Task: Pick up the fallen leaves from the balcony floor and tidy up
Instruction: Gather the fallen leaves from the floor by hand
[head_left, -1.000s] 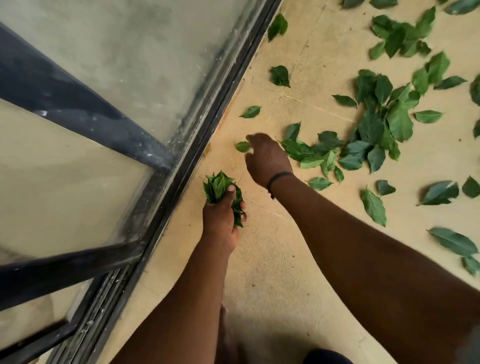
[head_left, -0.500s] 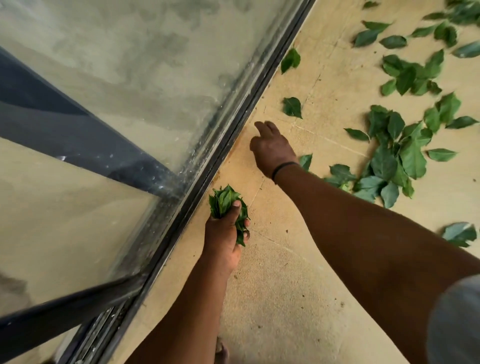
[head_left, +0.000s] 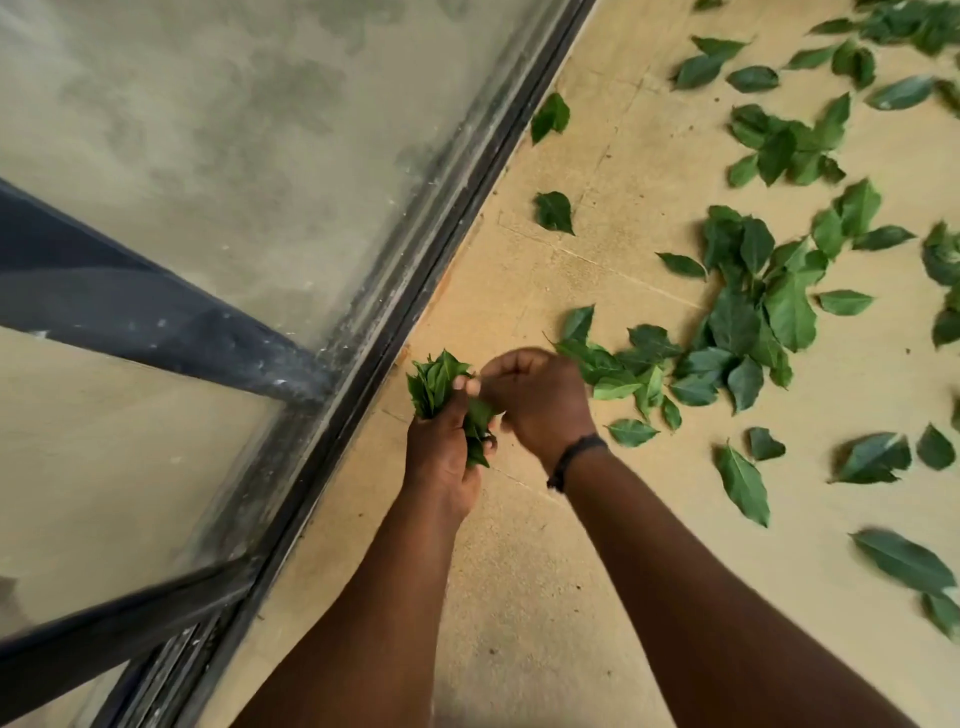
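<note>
Tan balcony floor (head_left: 545, 597), gritty and faintly jointed, runs alongside a grimy glass door (head_left: 234, 156) set in a dark metal frame (head_left: 415, 291).

Left hand (head_left: 441, 457): fingers wrapped round a bundle of leaves (head_left: 439, 379), tips fanning out above the fist, a few ends poking out below. Right hand (head_left: 535, 402), with a dark band at the wrist, sits directly against the left; fingers curled and pinching at the side of the bundle — whether a fresh leaf is between them cannot be told, as that part is blurred.

Loose leaves (head_left: 737, 322) lie scattered across the floor to the right, thickest in a cluster just beyond the right hand. Two single leaves (head_left: 553, 210) lie near the door track further up.

Assessment: the leaves appear light, thin and soft, likely to bend and not snap, and apt to slip from a loose handful. Flat ones on the floor are best taken by a raised edge or the stem end. Much remains to collect — the task looks under halfway done.
</note>
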